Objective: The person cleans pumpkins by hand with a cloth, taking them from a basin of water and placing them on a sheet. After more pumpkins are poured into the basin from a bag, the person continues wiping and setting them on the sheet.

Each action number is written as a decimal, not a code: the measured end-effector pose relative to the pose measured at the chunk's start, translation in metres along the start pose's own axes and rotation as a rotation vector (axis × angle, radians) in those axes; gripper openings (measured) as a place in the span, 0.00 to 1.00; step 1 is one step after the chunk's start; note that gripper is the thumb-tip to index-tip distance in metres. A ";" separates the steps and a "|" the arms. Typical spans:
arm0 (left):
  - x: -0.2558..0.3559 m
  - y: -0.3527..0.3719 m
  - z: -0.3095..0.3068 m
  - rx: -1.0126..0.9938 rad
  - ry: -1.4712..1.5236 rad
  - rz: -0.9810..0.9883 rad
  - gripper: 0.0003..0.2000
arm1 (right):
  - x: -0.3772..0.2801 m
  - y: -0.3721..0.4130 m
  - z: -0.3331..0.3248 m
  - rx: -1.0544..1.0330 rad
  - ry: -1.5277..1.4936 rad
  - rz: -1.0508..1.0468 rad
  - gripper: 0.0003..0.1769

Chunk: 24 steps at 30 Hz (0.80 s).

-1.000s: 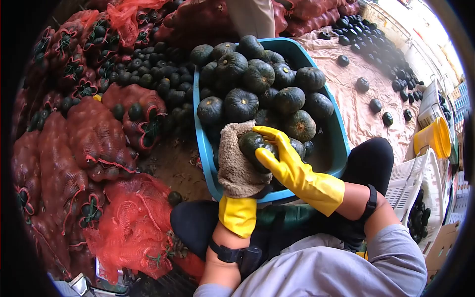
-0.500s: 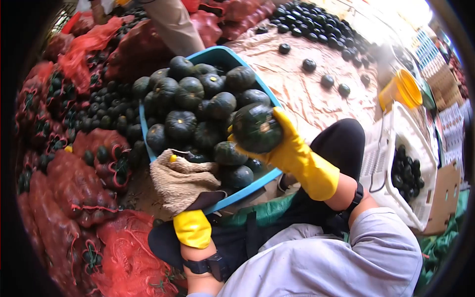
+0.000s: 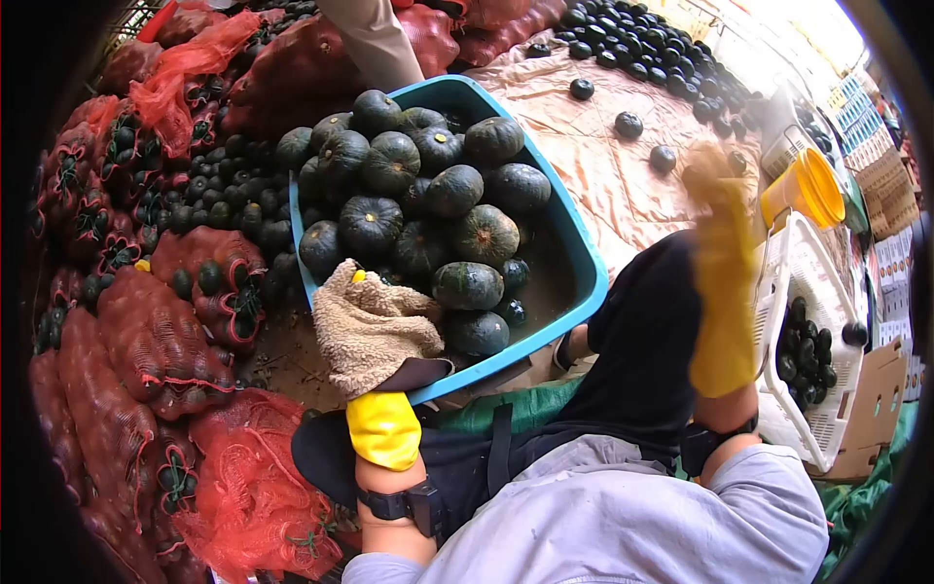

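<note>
Beyond our left hand's (image 3: pixel 381 331) fingertips, pumpkins (image 3: pixel 370 225) sat piled in the tub (image 3: pixel 592 277); the mitt (image 3: pixel 352 341) hid how wide those fingers stood. Our right hand (image 3: pixel 724 195) had swung one away, seemingly finished; blur hid whether its fingers gripped it.

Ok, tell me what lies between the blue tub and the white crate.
In the head view, the person's bent, dark-clad leg and yellow-gloved right forearm come between the blue tub and the white crate.
</note>
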<state>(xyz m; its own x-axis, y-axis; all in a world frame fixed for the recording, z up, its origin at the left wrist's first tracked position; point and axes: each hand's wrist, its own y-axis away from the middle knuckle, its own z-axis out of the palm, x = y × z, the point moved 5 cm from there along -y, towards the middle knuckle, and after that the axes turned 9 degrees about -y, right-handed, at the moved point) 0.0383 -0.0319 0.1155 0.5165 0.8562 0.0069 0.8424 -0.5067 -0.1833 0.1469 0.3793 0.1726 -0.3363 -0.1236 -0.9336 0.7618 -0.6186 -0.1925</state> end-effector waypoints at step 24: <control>-0.044 -0.066 -0.004 0.089 0.265 0.025 0.23 | 0.162 0.039 0.217 -0.210 -1.093 1.030 0.38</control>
<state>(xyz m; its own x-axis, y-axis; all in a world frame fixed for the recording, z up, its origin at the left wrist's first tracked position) -0.0395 -0.0364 0.1308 0.5688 0.7817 0.2558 0.8182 -0.5062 -0.2726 0.0017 0.1671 0.0793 0.2147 -0.9763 -0.0259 0.9448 0.2009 0.2588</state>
